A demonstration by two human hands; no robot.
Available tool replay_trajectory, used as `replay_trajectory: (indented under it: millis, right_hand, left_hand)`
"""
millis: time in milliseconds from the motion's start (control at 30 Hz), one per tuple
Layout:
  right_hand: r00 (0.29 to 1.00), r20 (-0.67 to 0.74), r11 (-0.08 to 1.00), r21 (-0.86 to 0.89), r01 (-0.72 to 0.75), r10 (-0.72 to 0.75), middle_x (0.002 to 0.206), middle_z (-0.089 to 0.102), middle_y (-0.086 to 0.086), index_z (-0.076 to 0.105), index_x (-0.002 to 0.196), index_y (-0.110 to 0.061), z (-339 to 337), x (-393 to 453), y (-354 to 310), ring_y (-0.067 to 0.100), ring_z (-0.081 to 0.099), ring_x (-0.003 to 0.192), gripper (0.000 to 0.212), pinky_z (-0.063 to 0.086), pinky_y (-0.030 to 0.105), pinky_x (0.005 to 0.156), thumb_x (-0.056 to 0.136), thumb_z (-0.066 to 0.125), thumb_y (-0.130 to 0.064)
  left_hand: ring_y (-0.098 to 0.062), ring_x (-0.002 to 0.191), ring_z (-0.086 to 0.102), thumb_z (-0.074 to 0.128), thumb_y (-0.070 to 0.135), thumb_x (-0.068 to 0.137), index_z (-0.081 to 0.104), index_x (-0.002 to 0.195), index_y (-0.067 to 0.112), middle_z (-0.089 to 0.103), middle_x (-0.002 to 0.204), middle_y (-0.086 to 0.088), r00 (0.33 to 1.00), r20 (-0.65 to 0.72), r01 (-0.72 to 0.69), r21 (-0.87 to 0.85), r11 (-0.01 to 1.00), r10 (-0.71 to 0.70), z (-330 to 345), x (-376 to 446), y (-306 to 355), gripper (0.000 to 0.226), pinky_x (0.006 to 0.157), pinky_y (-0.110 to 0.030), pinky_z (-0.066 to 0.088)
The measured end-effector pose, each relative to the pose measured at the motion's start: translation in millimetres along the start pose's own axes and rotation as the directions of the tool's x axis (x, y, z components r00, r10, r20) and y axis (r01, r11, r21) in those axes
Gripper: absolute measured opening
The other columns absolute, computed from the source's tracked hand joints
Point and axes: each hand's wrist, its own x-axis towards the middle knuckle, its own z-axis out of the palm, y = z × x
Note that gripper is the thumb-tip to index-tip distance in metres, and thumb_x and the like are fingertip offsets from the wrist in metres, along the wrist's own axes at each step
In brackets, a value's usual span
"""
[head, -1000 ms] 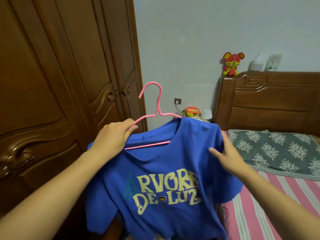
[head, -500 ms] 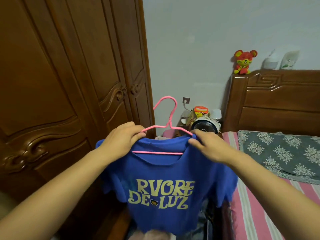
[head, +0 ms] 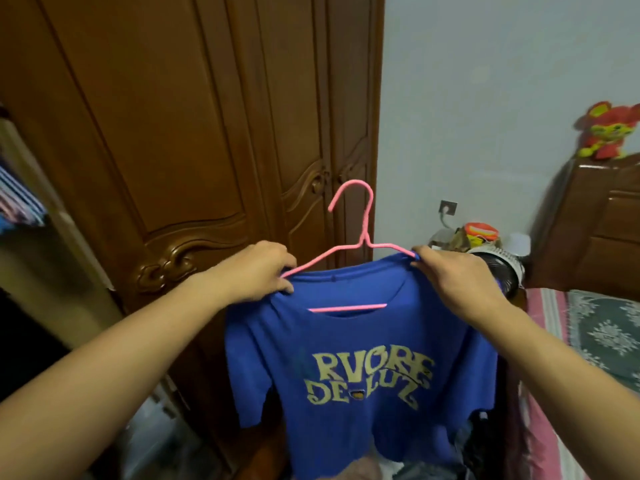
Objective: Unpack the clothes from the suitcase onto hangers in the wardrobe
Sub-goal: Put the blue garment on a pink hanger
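The left hand (head: 254,271) pinched the left shoulder of the blue cotton T-shirt with yellow lettering (head: 360,362) together with the thin pink wire hanger (head: 349,237). The right hand (head: 453,282) gripped the shirt's right shoulder over the hanger's other end. Between the two grips the hook stood upright before the carved brown wooden wardrobe door (head: 166,133); below them the shirt hung free.
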Motion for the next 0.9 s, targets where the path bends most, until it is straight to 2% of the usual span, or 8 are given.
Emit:
replay_trajectory:
  millis: [200, 433, 500, 567, 633, 700, 833, 900]
  right_hand:
    - [1.0, 0.016, 0.999, -0.038, -0.012, 0.013, 0.073, 0.065, 0.004, 0.058, 0.103, -0.019, 10, 10, -28, 0.033, 0.061, 0.06, 0.028, 0.031, 0.031, 0.047, 0.1, 0.043, -0.041]
    - [0.999, 0.029, 0.999, 0.025, 0.022, -0.022, 0.067, 0.058, 0.001, 0.042, 0.092, -0.025, 8, -5, -53, 0.031, 0.057, 0.056, 0.016, 0.028, 0.029, 0.045, 0.098, 0.055, -0.031]
    - [0.999, 0.042, 0.999, 0.008, 0.035, -0.035, 0.068, 0.057, 0.001, 0.047, 0.093, -0.021, 14, -14, -55, 0.03, 0.057, 0.056, 0.015, 0.027, 0.028, 0.045, 0.102, 0.051, -0.033]
    - [0.993, 0.086, 0.996, -0.028, 0.085, -0.082, 0.067, 0.056, 0.002, 0.05, 0.095, -0.018, 22, -22, -55, 0.031, 0.057, 0.055, 0.022, 0.027, 0.03, 0.044, 0.1, 0.042, -0.038]
    - [0.991, 0.103, 0.995, -0.038, 0.094, -0.09, 0.068, 0.057, 0.004, 0.048, 0.098, -0.02, 32, -26, -56, 0.031, 0.058, 0.056, 0.015, 0.029, 0.031, 0.043, 0.098, 0.045, -0.035]
    - [0.996, 0.075, 0.999, 0.028, 0.044, -0.046, 0.069, 0.06, 0.005, 0.043, 0.096, -0.023, 37, -20, -55, 0.033, 0.059, 0.056, 0.015, 0.035, 0.033, 0.041, 0.099, 0.057, -0.029]
    - [0.995, 0.065, 0.985, 0.162, 0.063, -0.074, 0.071, 0.064, 0.008, 0.053, 0.095, -0.016, 27, 5, -37, 0.037, 0.06, 0.061, 0.037, 0.044, 0.039, 0.046, 0.102, 0.037, -0.048]
    - [0.993, 0.033, 0.975, 0.195, 0.103, -0.111, 0.072, 0.065, 0.008, 0.059, 0.096, -0.013, 17, 17, -28, 0.038, 0.061, 0.062, 0.047, 0.042, 0.036, 0.049, 0.103, 0.034, -0.052]
  left_hand:
    - [-0.017, 0.085, 0.066, 0.085, 0.041, 0.077, 0.077, 0.087, 0.025, 0.073, 0.088, 0.005, 0.978, 0.206, 0.094, -0.463, 0.882, 0.004, -3, -32, -27, 0.02, 0.082, -0.043, 0.053]
    - [-0.009, 0.072, 0.061, 0.075, 0.024, 0.091, 0.082, 0.09, 0.024, 0.074, 0.086, 0.002, 0.93, 0.352, 0.181, -0.686, 0.705, 0.104, 17, -50, -54, 0.007, 0.07, -0.026, 0.049]
    - [-0.012, 0.064, 0.053, 0.07, 0.027, 0.095, 0.082, 0.084, 0.023, 0.066, 0.074, -0.006, 0.951, 0.309, 0.202, -0.681, 0.704, 0.026, 25, -53, -59, 0.016, 0.068, -0.032, 0.045]
    - [-0.015, 0.06, 0.055, 0.068, 0.032, 0.096, 0.08, 0.08, 0.015, 0.067, 0.066, -0.008, 0.969, 0.12, 0.241, -0.655, 0.716, -0.217, 31, -56, -50, 0.025, 0.067, -0.032, 0.045]
    - [-0.011, 0.05, 0.053, 0.068, 0.032, 0.096, 0.075, 0.076, 0.009, 0.061, 0.054, 0.002, 0.914, -0.046, 0.255, -0.71, 0.656, -0.404, 35, -66, -20, 0.031, 0.058, -0.03, 0.043]
    - [-0.009, 0.043, 0.053, 0.063, 0.039, 0.096, 0.069, 0.074, 0.011, 0.058, 0.048, 0.005, 0.942, -0.034, 0.224, -0.676, 0.702, -0.333, 32, -83, 17, 0.037, 0.052, -0.027, 0.043]
    - [-0.013, 0.099, 0.057, 0.036, 0.069, 0.09, 0.065, 0.11, 0.034, 0.061, 0.099, 0.011, 0.901, -0.341, 0.166, -0.297, 0.94, -0.267, 14, -85, 20, 0.05, 0.087, -0.034, 0.048]
    - [-0.016, 0.116, 0.054, 0.032, 0.069, 0.092, 0.058, 0.128, 0.032, 0.059, 0.119, 0.007, 0.942, -0.258, 0.137, -0.295, 0.946, -0.217, 4, -71, 14, 0.058, 0.1, -0.038, 0.046]
